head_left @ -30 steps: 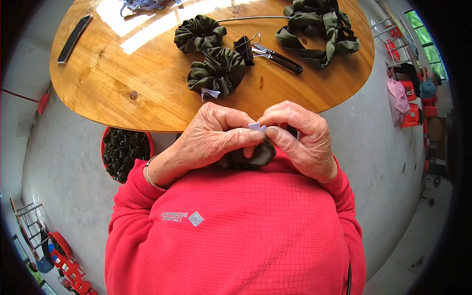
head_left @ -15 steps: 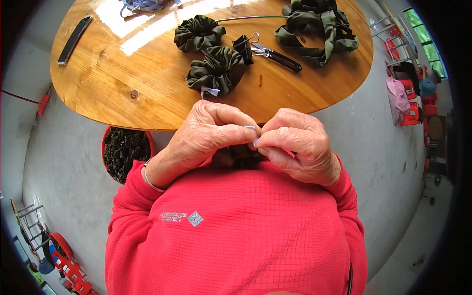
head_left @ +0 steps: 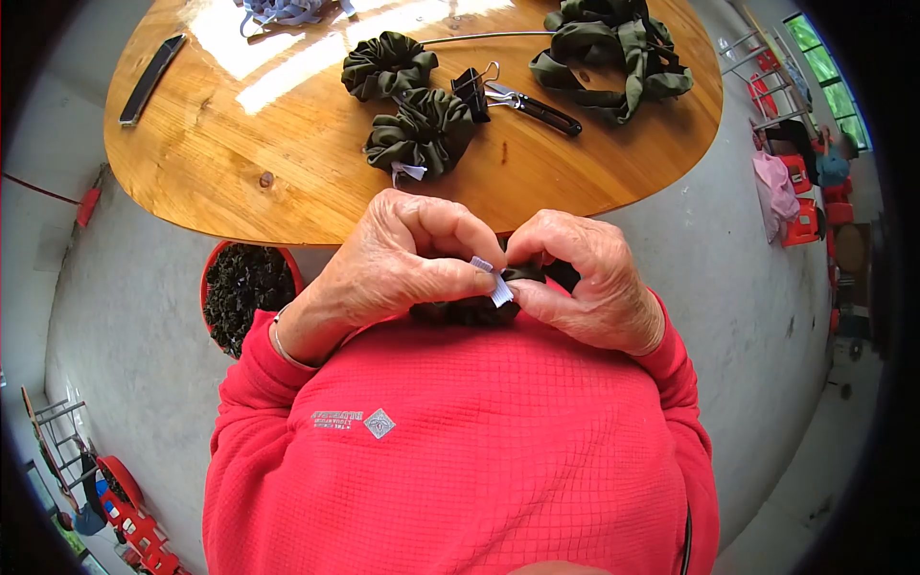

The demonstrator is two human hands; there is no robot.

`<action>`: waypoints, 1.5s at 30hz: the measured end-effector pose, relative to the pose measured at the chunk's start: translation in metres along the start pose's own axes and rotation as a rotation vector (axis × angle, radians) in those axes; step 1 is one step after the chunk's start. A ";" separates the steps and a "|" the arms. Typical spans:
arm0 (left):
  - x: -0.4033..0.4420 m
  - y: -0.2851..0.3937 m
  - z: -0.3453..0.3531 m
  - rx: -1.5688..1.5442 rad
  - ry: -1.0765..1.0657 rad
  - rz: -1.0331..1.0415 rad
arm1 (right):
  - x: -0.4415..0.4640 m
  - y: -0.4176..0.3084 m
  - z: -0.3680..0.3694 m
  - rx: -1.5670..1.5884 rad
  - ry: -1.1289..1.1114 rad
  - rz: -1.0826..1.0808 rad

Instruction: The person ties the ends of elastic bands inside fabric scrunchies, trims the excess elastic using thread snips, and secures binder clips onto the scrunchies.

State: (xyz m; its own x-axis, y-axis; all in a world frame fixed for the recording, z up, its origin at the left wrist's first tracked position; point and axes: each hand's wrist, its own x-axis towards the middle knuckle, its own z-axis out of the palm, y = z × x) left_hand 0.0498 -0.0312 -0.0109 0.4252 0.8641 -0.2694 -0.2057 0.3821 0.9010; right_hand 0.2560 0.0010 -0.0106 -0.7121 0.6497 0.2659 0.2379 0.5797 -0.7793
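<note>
Close to the chest, my left hand is closed, its thumb and forefinger pinching a short piece of white ribbed elastic. My right hand is closed on the dark green gathered fabric of a scrunchie, its thumb beside the elastic. Much of this scrunchie is hidden behind the fingers. Beyond my hands, a dark green scrunchie with a white elastic end lies on the table, and another green scrunchie touches it from behind.
On the wooden table lie black-handled thread snips, a black binder clip, a heap of green fabric tubes, blue-grey bands and a dark strip. A red tub of dark scraps stands below the edge.
My fingers have shifted apart a little, and more of the white elastic shows at my left fingertips. Green fabric has come into sight between my right thumb and forefinger.
</note>
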 end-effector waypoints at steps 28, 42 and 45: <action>0.001 -0.017 0.001 1.323 0.231 1.103 | 0.000 -0.001 0.017 0.144 -0.013 0.140; 0.001 -0.035 0.000 0.909 0.312 1.029 | -0.005 -0.016 0.019 0.351 0.057 0.330; 0.000 -0.034 0.000 0.919 0.261 1.066 | -0.010 -0.013 0.019 0.422 0.020 0.292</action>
State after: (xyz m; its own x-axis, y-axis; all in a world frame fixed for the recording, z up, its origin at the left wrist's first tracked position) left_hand 0.0567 -0.0445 -0.0416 0.2413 0.6713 0.7008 0.3578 -0.7328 0.5788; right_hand 0.2471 -0.0223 -0.0139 -0.6423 0.7663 0.0107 0.1346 0.1265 -0.9828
